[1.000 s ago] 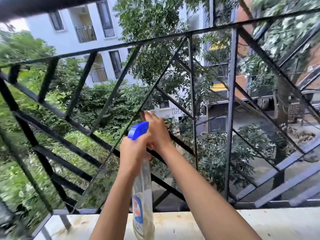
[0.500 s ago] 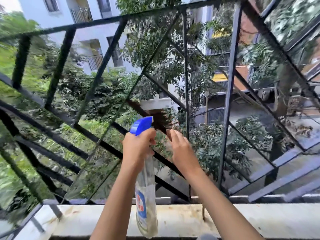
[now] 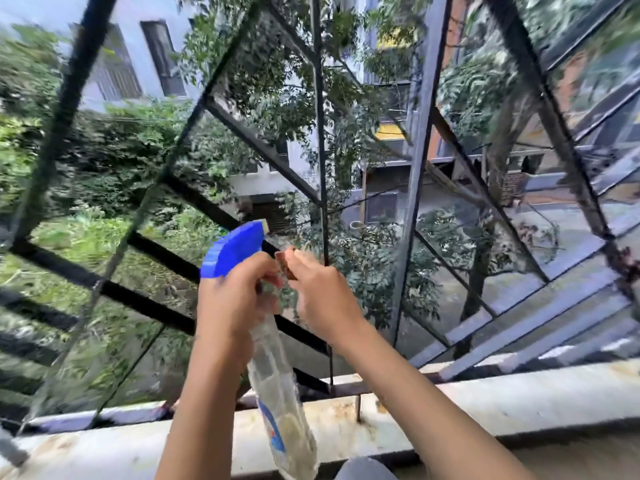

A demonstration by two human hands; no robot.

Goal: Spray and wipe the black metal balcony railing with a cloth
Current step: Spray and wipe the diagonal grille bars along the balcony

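Gripping the neck of a clear spray bottle (image 3: 277, 393), the left hand (image 3: 235, 299) had its fingers curled round it just under the blue trigger head (image 3: 235, 249). The bottle hung down tilted, its base over the ledge (image 3: 536, 396), and its nozzle faced the bars. The right hand (image 3: 322, 296) sat just beside the left, fingers bunched and pinching a small piece of brown cloth (image 3: 285, 268). Most of the cloth was hidden by the fingers. Both hands were up in front of the black metal railing (image 3: 60, 112), low at its centre and near a thin upright and a diagonal bar. Whether the cloth touched the metal could not be told because of the blur.

The railing filled the view: thick black diagonals on the left, thin crossing rods in the middle, and broader grey-looking uprights and slats on the right. It stood on the ledge, which was pale concrete with stains and rusty marks around the bar feet.

Beyond the bars lay leafy trees (image 3: 363, 265), a pale building (image 3: 114, 64) with dark windows at upper left, and a wet-looking street (image 3: 571, 237) at right.
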